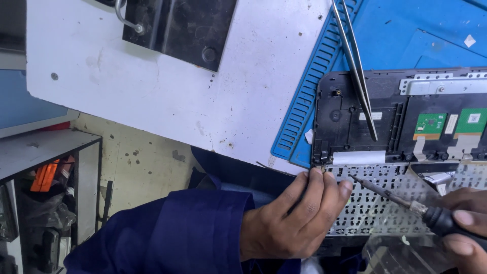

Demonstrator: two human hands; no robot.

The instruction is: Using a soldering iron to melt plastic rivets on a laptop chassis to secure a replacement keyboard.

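The right hand (464, 228) grips a soldering iron (401, 200) by its black handle, fingers wrapped closed around it at the lower right edge of the view. The iron's long axis runs diagonally, from the handle at lower right up to the left, and its thin metal tip points toward the upper left, ending over the perforated metal plate (375, 203) of an opened laptop case (350, 122). The left hand (294, 218), in a dark blue sleeve (177, 233), rests on the near left corner of that plate with fingers bunched together, the fingertips (317, 175) pressed at the plate's edge just left of the iron's tip. Metal tweezers (357, 71) lie across the case's upper part, on the blue mat (314, 76) that covers the white bench (167, 96).
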